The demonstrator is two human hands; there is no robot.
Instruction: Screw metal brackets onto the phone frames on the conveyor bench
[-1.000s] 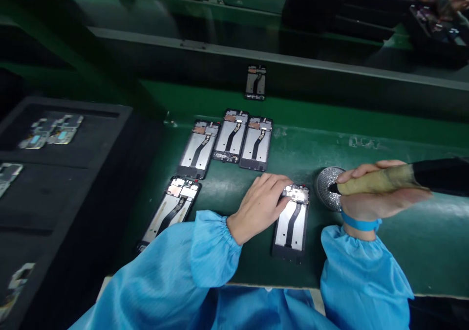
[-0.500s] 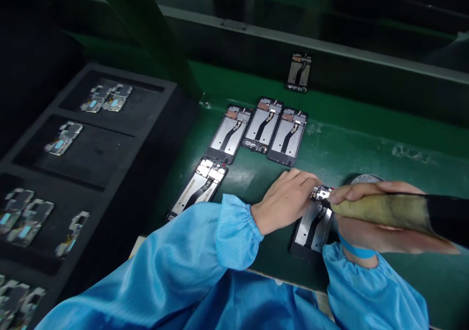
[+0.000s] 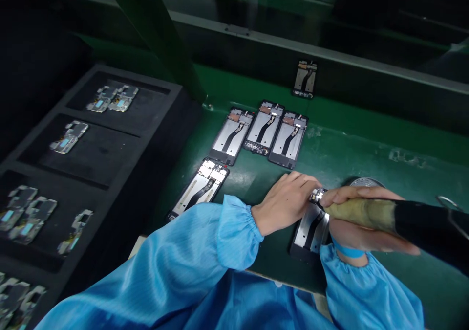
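Note:
An opened phone (image 3: 311, 228) lies on the green bench before me, its metal mid-frame and black ribbon cable showing. My left hand (image 3: 287, 200) grips it at the upper left edge; the fingertips are partly hidden. In my right hand (image 3: 357, 232) is an electric screwdriver (image 3: 370, 213) with a yellowed front grip and a black body. Its front end points at the board at the phone's top, and fingers cover the bit. A blue band circles my right wrist. Just behind the right hand sits a round metal dish (image 3: 366, 182), partly covered.
Several opened phones (image 3: 229, 137) lie beyond my left hand, one (image 3: 194, 186) beside my left sleeve. Another phone (image 3: 305, 79) stands against the back ledge. At left, a black foam tray (image 3: 120, 159) holds several circuit boards (image 3: 69, 137). A green post (image 3: 161, 41) rises behind it.
My right hand and the screwdriver have shifted slightly left over the phone's top, and the tool's rear end has dipped. My left hand stays on the phone. The view has moved a little.

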